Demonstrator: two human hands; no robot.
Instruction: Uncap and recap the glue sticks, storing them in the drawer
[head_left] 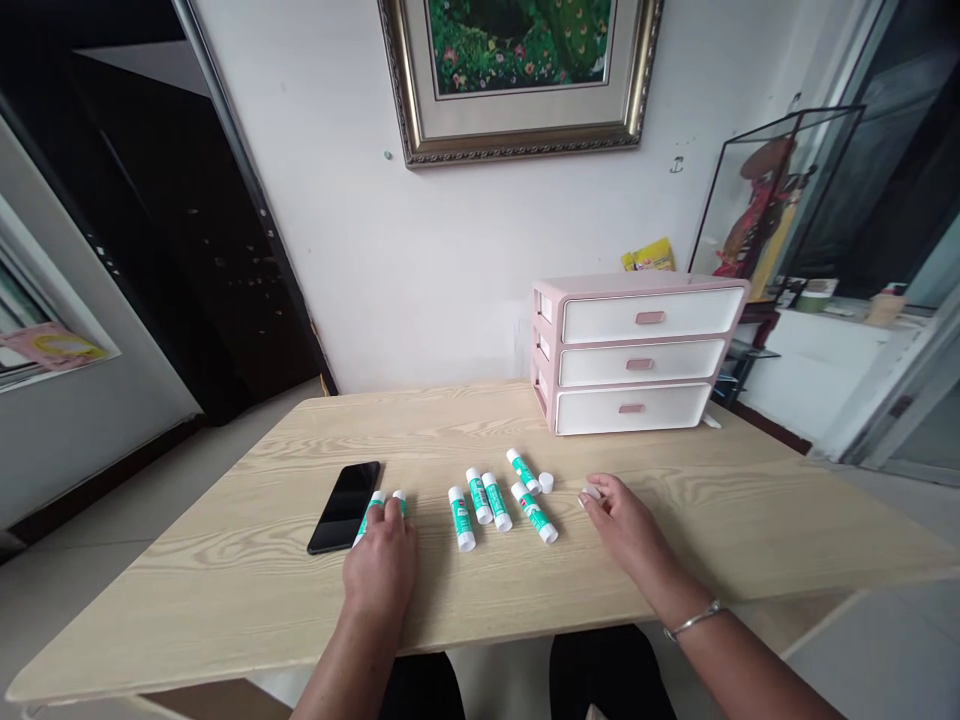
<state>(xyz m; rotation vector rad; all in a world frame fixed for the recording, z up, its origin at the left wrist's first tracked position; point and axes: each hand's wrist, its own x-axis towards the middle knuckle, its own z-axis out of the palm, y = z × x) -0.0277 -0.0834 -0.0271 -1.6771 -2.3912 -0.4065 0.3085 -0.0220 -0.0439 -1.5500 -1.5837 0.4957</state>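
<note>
My left hand (pixel 380 562) rests over a white-and-green glue stick (pixel 368 515), its fingers curled around the stick, and a second stick's white end (pixel 400 500) shows beyond them. My right hand (pixel 628 525) pinches a small white cap (pixel 591 494) against the wooden table (pixel 240 510) with its fingertips. Between my hands lie several more glue sticks, among them one (pixel 462 518) and another (pixel 534 512), all on their sides. A loose white cap (pixel 546 482) lies just beyond the rightmost sticks.
A black smartphone (pixel 344 507) lies face up right next to my left hand. Behind the sticks stands a pink-and-white three-drawer organizer (pixel 637 355). A yellow packet (pixel 649 257) sits behind it, and a framed picture (pixel 521 80) hangs on the wall above.
</note>
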